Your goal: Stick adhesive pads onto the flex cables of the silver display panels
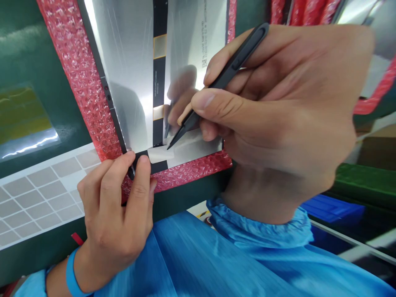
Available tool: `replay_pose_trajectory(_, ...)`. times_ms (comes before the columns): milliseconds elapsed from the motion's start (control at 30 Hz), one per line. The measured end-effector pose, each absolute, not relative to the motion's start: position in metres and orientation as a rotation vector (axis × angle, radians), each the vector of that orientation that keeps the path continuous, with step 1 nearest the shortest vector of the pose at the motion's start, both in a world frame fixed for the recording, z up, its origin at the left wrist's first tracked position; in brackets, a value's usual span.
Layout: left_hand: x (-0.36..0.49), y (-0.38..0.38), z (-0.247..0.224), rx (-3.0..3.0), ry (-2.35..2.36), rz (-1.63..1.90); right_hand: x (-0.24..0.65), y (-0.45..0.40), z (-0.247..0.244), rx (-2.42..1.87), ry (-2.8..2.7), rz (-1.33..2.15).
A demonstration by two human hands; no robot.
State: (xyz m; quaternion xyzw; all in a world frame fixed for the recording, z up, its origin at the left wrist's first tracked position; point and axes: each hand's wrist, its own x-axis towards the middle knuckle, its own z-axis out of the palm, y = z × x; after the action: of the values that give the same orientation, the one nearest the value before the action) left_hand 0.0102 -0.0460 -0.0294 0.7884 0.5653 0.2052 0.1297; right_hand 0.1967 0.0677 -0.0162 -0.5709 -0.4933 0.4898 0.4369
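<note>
A flat panel (130, 49) with a silvery back and a dark flex strip (159, 78) down its middle lies on red bubble wrap (78, 62). My right hand (278, 99) pinches black tweezers (227, 76) between thumb and fingers. The tweezers' point meets a whitish piece of tape (161, 155) near the panel's lower edge; whether the tips are parted cannot be made out. My left hand (119, 206) is closed over the panel's lower left corner, its fingertips pressing beside the tape. Part of its thumb is hidden.
On the dark green table (62, 123), a white sheet with grey squares (43, 194) lies to the left. A yellow-green film in a clear sleeve (26, 119) is above it. More red bubble wrap (312, 10) lies upper right. Down on the right is a blue bin (334, 210).
</note>
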Motion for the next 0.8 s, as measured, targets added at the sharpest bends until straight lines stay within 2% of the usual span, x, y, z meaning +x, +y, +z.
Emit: replay_pose_trajectory(800, 0.0073, -0.0474, -0.0327, 2.287, 1.611, 0.63, 0.196, 0.0702, -0.0093, -1.466, -1.24, 1.27)
